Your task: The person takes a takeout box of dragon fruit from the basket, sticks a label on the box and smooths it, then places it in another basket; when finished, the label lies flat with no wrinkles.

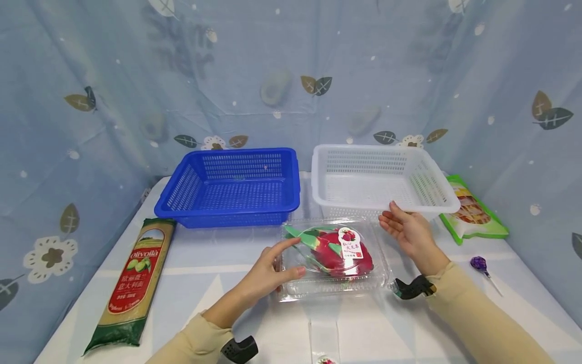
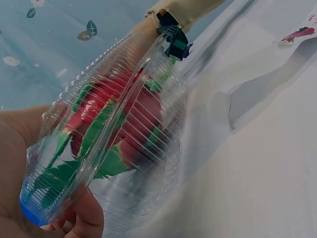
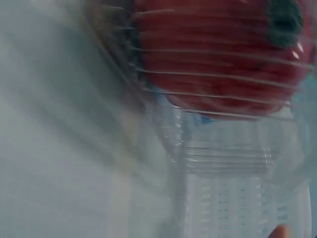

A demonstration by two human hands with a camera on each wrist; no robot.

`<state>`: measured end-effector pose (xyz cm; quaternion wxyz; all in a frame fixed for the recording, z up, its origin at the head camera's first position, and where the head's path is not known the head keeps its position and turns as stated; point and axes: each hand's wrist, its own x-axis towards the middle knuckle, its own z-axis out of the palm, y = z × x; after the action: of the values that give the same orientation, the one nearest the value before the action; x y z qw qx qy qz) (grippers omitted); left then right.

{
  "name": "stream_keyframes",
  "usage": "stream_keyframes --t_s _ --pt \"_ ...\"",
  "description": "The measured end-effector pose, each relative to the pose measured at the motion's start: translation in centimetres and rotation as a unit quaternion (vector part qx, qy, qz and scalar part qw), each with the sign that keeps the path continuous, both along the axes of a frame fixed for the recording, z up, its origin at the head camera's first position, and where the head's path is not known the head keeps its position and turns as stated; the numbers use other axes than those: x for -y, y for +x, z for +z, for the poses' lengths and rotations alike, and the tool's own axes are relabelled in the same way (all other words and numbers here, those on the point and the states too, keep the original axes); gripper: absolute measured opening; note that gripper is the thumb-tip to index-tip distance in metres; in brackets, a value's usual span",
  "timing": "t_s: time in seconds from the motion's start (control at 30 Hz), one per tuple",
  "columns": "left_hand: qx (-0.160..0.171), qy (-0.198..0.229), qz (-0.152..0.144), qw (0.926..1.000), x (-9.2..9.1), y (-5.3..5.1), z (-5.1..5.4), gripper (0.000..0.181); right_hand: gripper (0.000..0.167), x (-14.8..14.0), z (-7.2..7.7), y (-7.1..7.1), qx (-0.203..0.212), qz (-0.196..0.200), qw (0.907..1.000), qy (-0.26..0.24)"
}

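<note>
"Holding something, the left hand (image 1: 265,270)?"

"Yes, thumb and fingers pinch the left edge of the clear box (image 1: 334,285) with dragon fruit (image 1: 329,257) inside."

"And the right hand (image 1: 411,235)?"

"It is relaxed and open, with nothing held, near the box's far right corner."

"Where is this box?"

"In the middle, nearer than the blue basket (image 1: 232,218) and white basket (image 1: 359,188)."

Head view bright, wrist views — dimmer, softer

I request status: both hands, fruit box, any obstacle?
Left hand grips clear box; right hand empty beside it. Dragon fruit inside. White basket close behind, possibly obstructing.
</note>
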<state>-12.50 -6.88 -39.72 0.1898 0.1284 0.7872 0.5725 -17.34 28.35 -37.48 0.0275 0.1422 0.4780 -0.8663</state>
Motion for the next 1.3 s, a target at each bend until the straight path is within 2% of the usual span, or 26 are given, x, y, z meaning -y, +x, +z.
stream_keyframes --t_s 0.1,0.2,0.3,0.37,0.43,0.57,0.67,0.8,0.97,1.13,1.3 --pt "0.003 0.003 0.001 1.0 -0.1 0.0 0.0 0.071 0.042 0.8 0.0 0.4 -0.022 -0.074 0.9968 0.022" --pt "0.005 0.007 0.003 1.0 -0.1 0.0 0.0 0.071 0.058 1.8 -0.1 0.6 -0.039 -0.161 0.9853 0.041" --pt "0.006 0.01 0.002 0.9999 -0.1 0.0 -0.1 0.071 0.052 2.5 -0.3 0.6 -0.059 -0.198 0.9751 0.081" --pt "0.006 0.013 0.0 0.9999 -0.1 -0.1 -0.2 0.071 0.045 2.7 -0.4 0.4 -0.069 -0.186 0.9739 0.111" --pt "0.003 0.019 -0.003 0.9998 -0.2 -0.2 -0.3 0.071 0.038 2.7 -0.6 0.3 -0.074 -0.156 0.9764 0.13" --pt "0.002 0.033 -0.014 0.9993 -0.2 -0.3 -0.6 0.072 0.03 2.4 -1.0 -0.1 -0.082 -0.103 0.9822 0.135" --pt "0.011 0.039 -0.017 0.999 -0.1 -0.5 -0.6 0.076 0.028 2.1 -1.4 -0.5 -0.099 -0.081 0.9845 0.12" --pt "0.021 0.045 -0.016 0.9986 0.0 -0.7 -0.5 0.082 0.025 1.9 -1.6 -1.1 -0.134 -0.071 0.9828 0.105" --pt "0.011 0.044 -0.016 0.9989 0.1 -0.8 -0.5 0.081 0.018 1.7 -1.8 -1.4 -0.166 -0.086 0.9768 0.105" --pt "-0.004 0.019 -0.003 0.9998 -0.1 -0.8 -0.4 0.072 0.016 1.2 -1.7 -1.2 -0.154 -0.097 0.976 0.12" --pt "-0.011 0.019 0.012 0.9997 -0.5 -0.8 -0.4 0.067 0.025 0.8 -1.4 -1.1 -0.122 -0.08 0.9776 0.152"
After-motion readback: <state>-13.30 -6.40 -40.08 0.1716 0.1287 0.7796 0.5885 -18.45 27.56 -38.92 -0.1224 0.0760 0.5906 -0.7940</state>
